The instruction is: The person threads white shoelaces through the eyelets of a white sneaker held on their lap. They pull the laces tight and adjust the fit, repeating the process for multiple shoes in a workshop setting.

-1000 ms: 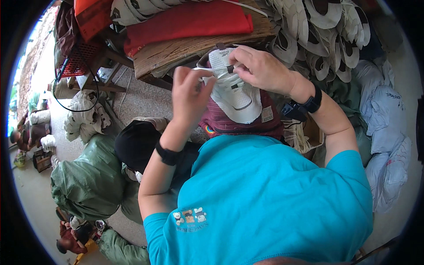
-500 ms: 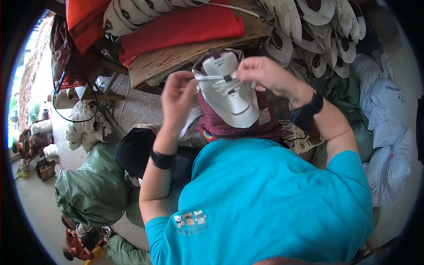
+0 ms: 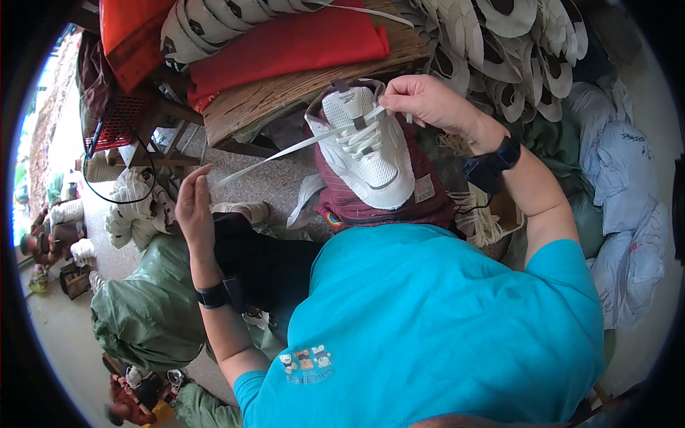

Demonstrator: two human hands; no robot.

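A white sneaker upper (image 3: 382,171) with a dark lining lies on a maroon cloth (image 3: 342,203) over my lap, its toe pointing toward me. A white shoelace (image 3: 285,151) threads through its eyelets and stretches out straight to the left. At the far end of that strand is my left hand (image 3: 194,207), fingers pinched together at the lace. My right hand (image 3: 421,103) is closed beside the shoe's ankle opening, pinching another part of the lace between thumb and forefinger.
Ahead stands a wooden bench (image 3: 264,114) with red cloth (image 3: 292,53) and a row of shoe uppers (image 3: 214,25). More uppers (image 3: 514,64) hang at the far right. White sacks (image 3: 621,171) are at right, a green sack (image 3: 150,299) at left. Loose laces (image 3: 479,221) lie near my right side.
My left hand has swung out to the left and nearer to me, drawing a long strand of lace from the shoe. My right hand has moved slightly up, still pinching.
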